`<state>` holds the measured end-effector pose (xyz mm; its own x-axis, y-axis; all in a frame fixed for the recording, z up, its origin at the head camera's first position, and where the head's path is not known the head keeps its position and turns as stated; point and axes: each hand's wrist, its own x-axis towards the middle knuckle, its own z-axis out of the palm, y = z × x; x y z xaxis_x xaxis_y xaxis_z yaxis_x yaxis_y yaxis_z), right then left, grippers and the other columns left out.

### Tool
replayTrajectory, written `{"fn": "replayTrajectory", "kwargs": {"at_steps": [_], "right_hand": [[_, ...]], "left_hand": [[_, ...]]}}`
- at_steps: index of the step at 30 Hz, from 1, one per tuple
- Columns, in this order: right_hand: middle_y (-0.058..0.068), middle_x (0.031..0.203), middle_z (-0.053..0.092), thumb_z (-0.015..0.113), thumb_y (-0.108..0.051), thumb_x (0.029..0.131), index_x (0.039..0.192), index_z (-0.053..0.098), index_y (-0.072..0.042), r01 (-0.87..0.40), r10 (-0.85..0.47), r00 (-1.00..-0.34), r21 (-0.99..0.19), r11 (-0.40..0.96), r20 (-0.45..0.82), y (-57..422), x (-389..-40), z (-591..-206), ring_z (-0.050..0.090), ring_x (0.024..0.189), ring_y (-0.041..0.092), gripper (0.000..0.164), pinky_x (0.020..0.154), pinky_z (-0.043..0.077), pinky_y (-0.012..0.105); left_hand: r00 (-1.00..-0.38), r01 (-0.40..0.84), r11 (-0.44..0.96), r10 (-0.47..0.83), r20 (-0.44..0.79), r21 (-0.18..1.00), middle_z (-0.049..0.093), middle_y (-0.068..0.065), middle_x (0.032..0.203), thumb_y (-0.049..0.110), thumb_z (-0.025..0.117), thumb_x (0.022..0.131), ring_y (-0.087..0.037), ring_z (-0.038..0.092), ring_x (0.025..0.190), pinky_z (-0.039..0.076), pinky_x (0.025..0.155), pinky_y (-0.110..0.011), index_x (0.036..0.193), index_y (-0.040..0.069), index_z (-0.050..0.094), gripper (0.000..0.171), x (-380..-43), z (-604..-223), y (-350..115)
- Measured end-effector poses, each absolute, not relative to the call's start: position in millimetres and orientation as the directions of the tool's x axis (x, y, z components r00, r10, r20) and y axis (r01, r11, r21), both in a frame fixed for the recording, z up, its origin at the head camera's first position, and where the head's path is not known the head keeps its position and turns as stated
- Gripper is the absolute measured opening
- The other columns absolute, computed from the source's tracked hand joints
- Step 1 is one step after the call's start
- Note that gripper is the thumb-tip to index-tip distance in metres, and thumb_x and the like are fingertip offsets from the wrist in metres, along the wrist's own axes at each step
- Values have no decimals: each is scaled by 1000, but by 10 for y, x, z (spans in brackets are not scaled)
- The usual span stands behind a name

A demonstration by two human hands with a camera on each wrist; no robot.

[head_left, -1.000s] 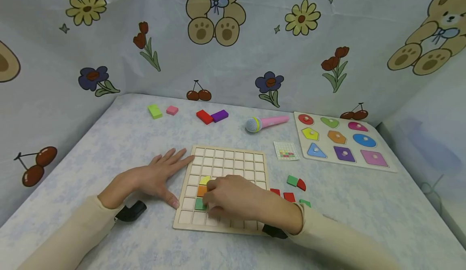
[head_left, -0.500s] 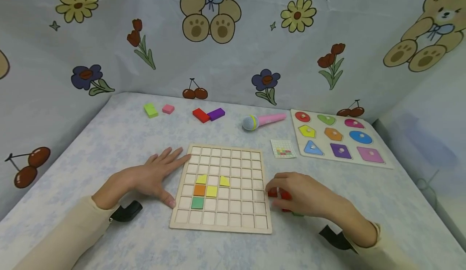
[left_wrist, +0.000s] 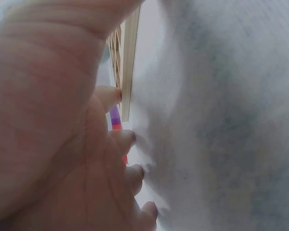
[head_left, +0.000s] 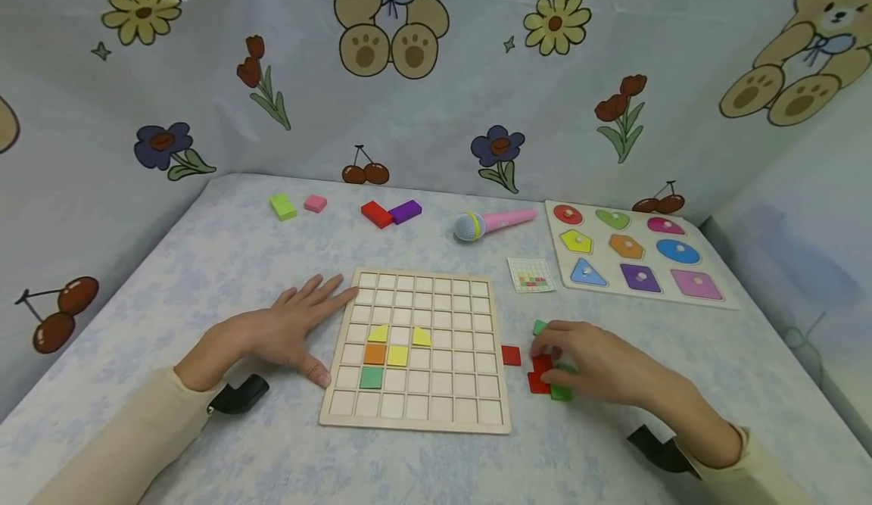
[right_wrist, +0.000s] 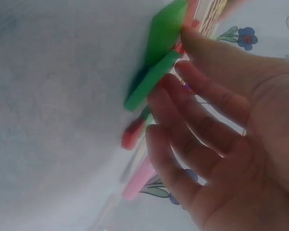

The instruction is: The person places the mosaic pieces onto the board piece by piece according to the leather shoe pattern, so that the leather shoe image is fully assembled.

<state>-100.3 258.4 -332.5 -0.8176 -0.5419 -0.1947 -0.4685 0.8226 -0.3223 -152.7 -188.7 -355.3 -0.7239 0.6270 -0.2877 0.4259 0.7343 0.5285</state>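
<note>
While left hand (head_left: 289, 335) lay spread against board (head_left: 415, 427) near frame centre, red tile (head_left: 543, 365), lower right, sat between nearer right hand's (head_left: 589, 357) thumb and bent fingers; pinch uncertain.

On my head feed, the mottled pale blue-and-white worktop (head_left: 225, 263) carries a square pale-wood grid board (head_left: 436, 385) near its middle, with flat square red tiles (head_left: 511, 355) and flat green tiles (head_left: 562, 393) lying to its right. Farther back I see a lime-green block (head_left: 282, 207), a small pink block (head_left: 316, 203), a red block (head_left: 377, 214) just beside a purple block (head_left: 406, 211), and a pink toy microphone (head_left: 504, 219). Towards the right I have a small printed card (head_left: 530, 264) near a white shape-puzzle board (head_left: 613, 272).
</note>
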Motion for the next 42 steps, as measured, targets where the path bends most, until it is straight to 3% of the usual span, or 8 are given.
{"fn": "replayTrajectory", "kwargs": {"at_steps": [11,16,25,33,42], "right_hand": [[-14,93,60,79,-10,86,105,69,-23,-506,-575,-799,-318,802,-179,2545,-1051,-3331,55,83,2,26,76,55,22],[-14,92,59,76,-13,89,97,67,-26,-525,-611,-768,-360,771,-188,2459,-1054,-3249,55,82,2,17,76,55,22],[-12,91,61,69,-11,95,101,60,-21,-577,-671,-723,-391,717,-164,2124,-1101,-3173,54,79,3,14,71,51,20],[-8,85,64,59,-15,102,106,51,-16,-639,-738,-663,-418,646,-128,1763,-1131,-3198,50,67,1,8,62,45,18],[-12,73,56,67,-24,98,108,58,-17,-714,-800,-592,-394,578,-101,1377,-1225,-3222,45,61,2,15,59,41,18]], "left_hand": [[-719,429,720,638,-276,546,-2,-23,167,58,86,67,-51,-10,151,-4,112,-75,162,12,14,128,-1528,-3542,-1895],[-718,428,716,640,-274,551,-2,-23,167,58,87,67,-51,-10,151,-4,112,-75,162,12,14,128,-1526,-3548,-1899],[-716,433,713,644,-269,551,-2,-24,167,58,87,67,-52,-10,151,-3,111,-75,162,11,15,127,-1528,-3542,-1909],[-718,430,719,639,-276,546,-2,-23,167,59,86,67,-51,-10,151,-3,112,-75,162,12,15,128,-1523,-3544,-1916],[-726,421,732,625,-285,535,-1,-21,168,60,86,67,-50,-9,151,-3,113,-74,162,14,14,128,-1523,-3547,-1898]]}}
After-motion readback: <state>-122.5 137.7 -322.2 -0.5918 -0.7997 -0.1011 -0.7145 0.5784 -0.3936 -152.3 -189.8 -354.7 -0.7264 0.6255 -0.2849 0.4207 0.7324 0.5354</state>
